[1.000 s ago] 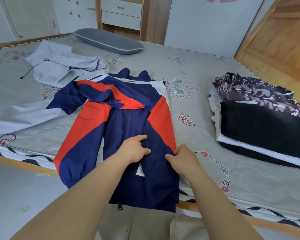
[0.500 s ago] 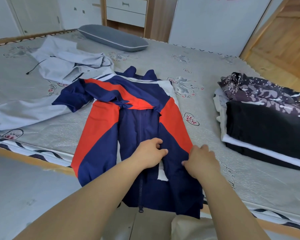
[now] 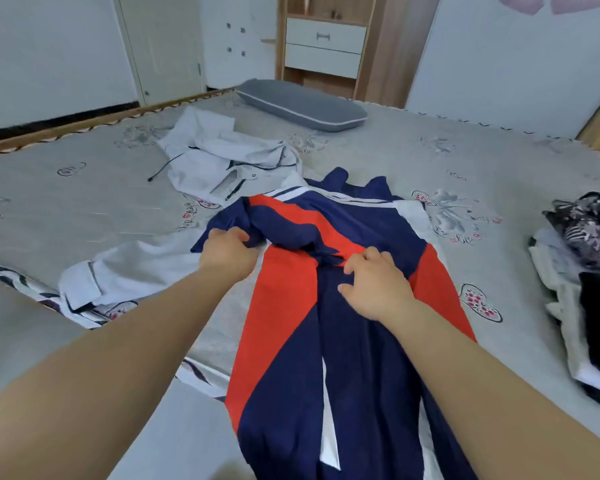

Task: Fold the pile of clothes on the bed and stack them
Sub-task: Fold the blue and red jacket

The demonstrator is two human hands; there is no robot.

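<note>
— What carries everything here?
— A bed (image 3: 430, 161) with a grey cover printed with small flowers and hearts, wood frame showing along its far-left edge.

— What lies on it?
— A navy, red and white jacket (image 3: 326, 306) runs from the middle to the near edge and hangs over it. Touching its collar end, toward the left, a pale grey jacket (image 3: 222, 161) lies crumpled, one sleeve trailing to the near-left edge.

— Anything at the far edge?
— A grey pillow (image 3: 302, 105) with white piping.

— And the right edge?
— A stack of folded clothes (image 3: 589, 271), dark patterned fabric on top, black and white below, well apart from the jacket.
</note>
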